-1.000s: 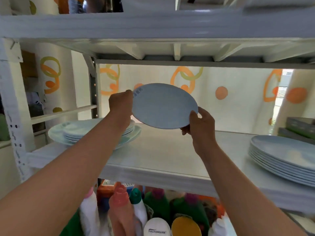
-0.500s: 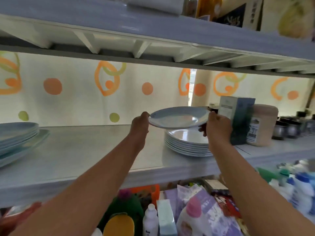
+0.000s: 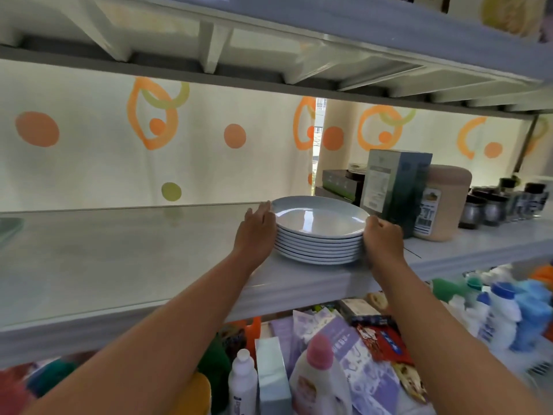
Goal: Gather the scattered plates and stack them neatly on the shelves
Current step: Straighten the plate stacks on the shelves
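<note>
A: Plates, where?
B: One stack of plates (image 3: 318, 245), pale blue-white, on the middle shelf (image 3: 134, 250), right of centre, near the front edge. The top plate (image 3: 317, 218) sits level on the stack with its rim lined up.
A: Hands?
B: The left hand (image 3: 258, 232) has straight fingers laid flat against the left side of the stack, so it is touching, not gripping. The right hand (image 3: 381, 239) is at the right side of the stack, knuckles toward the camera, fingers curled in at the rims. The fingertips are hidden, so I can't tell whether it grips a plate or just presses.
A: Neighbours?
B: A dark green box (image 3: 395, 187) stands upright just right of the stack, behind the right hand. A beige tub (image 3: 441, 205) with a label is beside the box. Small dark jars (image 3: 496, 205) are further right. A cream curtain (image 3: 89, 163) with orange rings and dots hangs behind.
A: Below?
B: The lower shelf is crowded: a pink-capped bottle (image 3: 318, 372), a white bottle (image 3: 244, 381), purple packets (image 3: 353, 348) and blue-capped bottles (image 3: 505, 313).
</note>
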